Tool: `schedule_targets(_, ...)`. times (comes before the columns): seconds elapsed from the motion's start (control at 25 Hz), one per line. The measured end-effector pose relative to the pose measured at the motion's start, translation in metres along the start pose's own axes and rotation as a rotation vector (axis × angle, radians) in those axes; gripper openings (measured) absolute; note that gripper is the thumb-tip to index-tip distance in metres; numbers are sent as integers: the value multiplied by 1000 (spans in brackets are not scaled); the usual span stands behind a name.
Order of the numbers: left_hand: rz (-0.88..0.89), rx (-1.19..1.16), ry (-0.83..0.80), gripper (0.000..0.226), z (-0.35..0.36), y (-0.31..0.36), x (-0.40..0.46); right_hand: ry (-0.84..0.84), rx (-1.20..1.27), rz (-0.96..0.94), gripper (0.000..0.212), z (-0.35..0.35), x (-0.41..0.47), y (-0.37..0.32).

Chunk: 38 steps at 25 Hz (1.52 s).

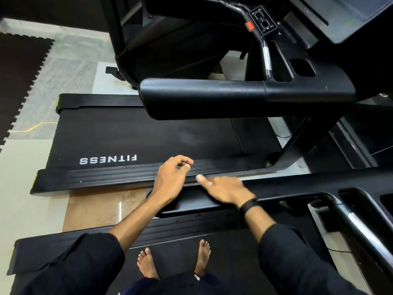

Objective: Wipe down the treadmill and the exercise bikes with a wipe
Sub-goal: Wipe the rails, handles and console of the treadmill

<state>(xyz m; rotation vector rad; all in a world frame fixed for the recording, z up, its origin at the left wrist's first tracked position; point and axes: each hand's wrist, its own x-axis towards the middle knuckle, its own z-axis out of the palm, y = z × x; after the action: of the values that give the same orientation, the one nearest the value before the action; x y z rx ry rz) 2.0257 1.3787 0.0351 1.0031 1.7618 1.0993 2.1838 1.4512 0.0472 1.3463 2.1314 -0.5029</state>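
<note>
I look down from a head camera at two bare forearms reaching forward over black gym machines. My feet (148,265) stand bare on the belt of the near treadmill (191,228), whose side rail crosses the view under my arms. Just beyond it, across a strip of floor (102,207), lies a second treadmill (148,135) with FITNESS printed on its belt. Its thick handrail (202,96) juts toward the left above the belt, and its console (263,20) shows at the top right.

My left hand (172,177) hangs in the air with fingers loosely curled, thumb and forefinger tips close together; I see nothing between them. My right hand (225,188) is blurred, fingers stretched out flat, holding nothing, with a dark band (248,206) on its wrist. Both hover above the gap between the two machines.

No wipe is visible anywhere, and I cannot tell where it is. I see no exercise bikes either.

I judge a wipe would be light, limp and damp, best bunched under flat fingers. The treadmills are heavy and rigid and need no gripping; the smooth handrail and ribbed side rails suit long pressed strokes.
</note>
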Motion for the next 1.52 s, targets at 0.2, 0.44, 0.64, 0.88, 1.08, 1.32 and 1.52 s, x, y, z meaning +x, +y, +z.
schedule_targets(0.2, 11, 9, 71, 18, 27, 14, 9, 354, -26, -443, 81, 48, -60, 8)
schedule_targets(0.44, -10, 13, 123, 25, 65, 25, 7, 394, -57, -75, 98, 19, -44, 159)
schedule_targets(0.64, -13, 19, 174, 17, 91, 35, 8, -36, -3, -100, 103, -15, 3, 117)
schedule_targets(0.88, -29, 25, 237, 18, 103, 36, 10, 320, -37, -538, 87, 34, -52, 97)
schedule_targets(1.08, -53, 70, 229, 21, 103, 27, 12, 296, -93, -216, 114, 13, -38, 204)
schedule_targets(1.32, -24, 50, 146, 18, 104, 31, 33, -289, 147, 53, 101, -37, 30, 162)
schedule_targets(1.52, -20, 17, 69, 19, 112, 31, 51, 98, -3, -314, 80, 1, -12, 82)
